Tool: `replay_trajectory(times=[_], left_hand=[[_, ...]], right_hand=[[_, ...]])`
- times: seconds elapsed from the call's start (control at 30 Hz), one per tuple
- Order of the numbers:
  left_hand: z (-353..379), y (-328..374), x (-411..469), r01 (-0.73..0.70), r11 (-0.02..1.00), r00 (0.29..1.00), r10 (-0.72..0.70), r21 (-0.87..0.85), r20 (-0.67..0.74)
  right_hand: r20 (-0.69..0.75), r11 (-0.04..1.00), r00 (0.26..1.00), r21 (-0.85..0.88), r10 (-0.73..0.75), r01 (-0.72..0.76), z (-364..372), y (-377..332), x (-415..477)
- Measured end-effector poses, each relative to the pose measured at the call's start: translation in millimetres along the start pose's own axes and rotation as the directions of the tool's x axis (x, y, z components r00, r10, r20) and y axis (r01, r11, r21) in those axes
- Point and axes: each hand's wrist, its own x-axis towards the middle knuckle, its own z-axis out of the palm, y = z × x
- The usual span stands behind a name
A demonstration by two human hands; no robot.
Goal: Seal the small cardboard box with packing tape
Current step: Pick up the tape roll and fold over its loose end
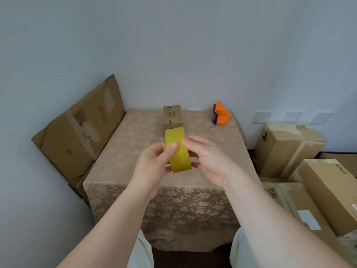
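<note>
Here left hand (152, 163) and right hand (209, 161) pinch the tape roll (178, 151), box (172, 116) near the far table (135, 136) edge.

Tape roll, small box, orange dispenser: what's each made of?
Tape roll: probably yellow plastic film, smooth with a faint sheen; paper backing can't be ruled out.
Small box: brown cardboard, matte, with black print on top.
Orange dispenser: moulded plastic by its even, saturated colour and rounded shape, with a blue part on its side.
</note>
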Motion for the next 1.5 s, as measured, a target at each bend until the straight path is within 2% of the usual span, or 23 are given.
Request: replay_trajectory(times=[0.1,0.23,0.37,0.47,0.57,0.63,0.67,0.73,0.8,0.83,0.87,0.9,0.97,1.1,1.27,1.37,1.5], left_hand=[[-1,6,1,0.144,0.971,0.989,-0.143,-0.192,0.020],[-4,10,6,0.229,0.896,0.972,-0.229,-0.381,0.047],[-6,16,9,0.319,0.751,0.938,-0.338,-0.579,0.079],[-8,18,13,0.340,0.665,0.920,-0.382,-0.665,0.089],[-8,18,11,0.355,0.631,0.916,-0.383,-0.690,0.121],[-8,20,9,0.393,0.685,0.907,-0.399,-0.613,0.136],[-8,21,8,0.409,0.766,0.904,-0.414,-0.496,0.104],[-8,21,5,0.372,0.915,0.923,-0.383,-0.158,-0.045],[-10,18,5,0.210,0.973,0.963,-0.189,0.092,-0.194],[-12,18,4,0.087,0.979,0.983,-0.055,0.182,-0.173],[-12,19,3,-0.033,0.972,0.995,0.054,0.232,-0.087],[-12,22,1,-0.128,0.965,0.992,0.127,0.227,0.020],[-12,26,1,-0.197,0.971,0.970,0.173,0.135,0.168],[-16,31,4,-0.138,0.990,0.956,0.135,-0.007,0.259],[-23,29,6,-0.023,0.991,0.946,0.063,-0.128,0.319],[-22,27,6,0.000,0.979,0.936,0.072,-0.206,0.344],[-19,28,4,-0.005,0.964,0.936,0.098,-0.265,0.339]], right_hand=[[-0.011,0.996,0.999,-0.086,-0.030,0.029,2,5,0],[-0.015,0.990,0.996,-0.112,-0.084,0.082,2,7,1],[-0.053,0.985,0.993,-0.144,-0.107,0.099,0,7,1],[-0.053,0.983,0.989,-0.130,-0.136,0.128,0,8,1],[-0.073,0.974,0.978,-0.125,-0.197,0.187,0,7,0],[-0.091,0.965,0.968,-0.138,-0.236,0.222,3,5,-1],[-0.106,0.962,0.963,-0.146,-0.246,0.230,4,5,-2],[-0.146,0.963,0.958,-0.142,-0.248,0.227,4,1,-4],[-0.167,0.971,0.959,-0.106,-0.231,0.215,1,-6,-6],[-0.159,0.973,0.962,-0.092,-0.224,0.211,0,-10,-7],[-0.139,0.975,0.966,-0.085,-0.217,0.207,0,-14,-8],[-0.114,0.976,0.971,-0.080,-0.212,0.204,0,-17,-9],[-0.065,0.980,0.979,-0.049,-0.195,0.192,0,-22,-11],[0.035,0.986,0.985,0.017,-0.168,0.168,-4,-28,-16],[0.166,0.985,0.971,0.001,-0.171,0.173,-13,-33,-16],[0.133,0.987,0.979,-0.041,-0.151,0.158,-13,-35,-15],[-0.008,0.984,0.986,-0.068,-0.165,0.164,-3,-39,-18]])
